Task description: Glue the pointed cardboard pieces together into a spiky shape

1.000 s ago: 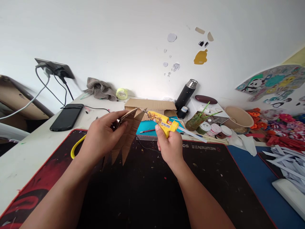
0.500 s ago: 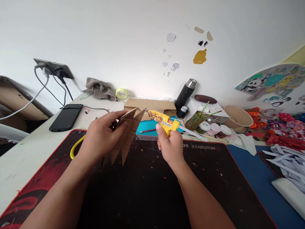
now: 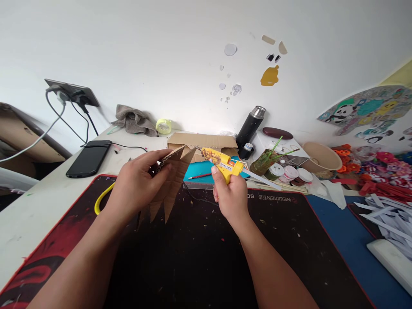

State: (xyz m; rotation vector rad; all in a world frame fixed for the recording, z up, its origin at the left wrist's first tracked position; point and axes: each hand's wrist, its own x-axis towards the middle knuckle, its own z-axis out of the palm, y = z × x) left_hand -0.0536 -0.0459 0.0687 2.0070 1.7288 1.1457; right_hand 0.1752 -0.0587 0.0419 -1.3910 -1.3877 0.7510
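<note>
My left hand grips a brown cardboard piece with a zigzag edge of pointed teeth, holding it up above the black desk mat. Some of the cardboard is hidden behind my fingers. My right hand is closed around the handle of a yellow hot glue gun, thumb along its side. The gun's stained front end points left, its nozzle at or very near the upper tip of the cardboard; whether they touch I cannot tell. A white glue stick juts from the gun's rear.
Under my arms lies the desk mat. A phone and a yellow curved handle are on the left. Along the wall stand a cardboard box, a black thermos and several paint jars. White paper strips lie right.
The glue gun has tilted very slightly, its rear end shifting a little to the right. The cardboard and my left hand stay almost where they were.
</note>
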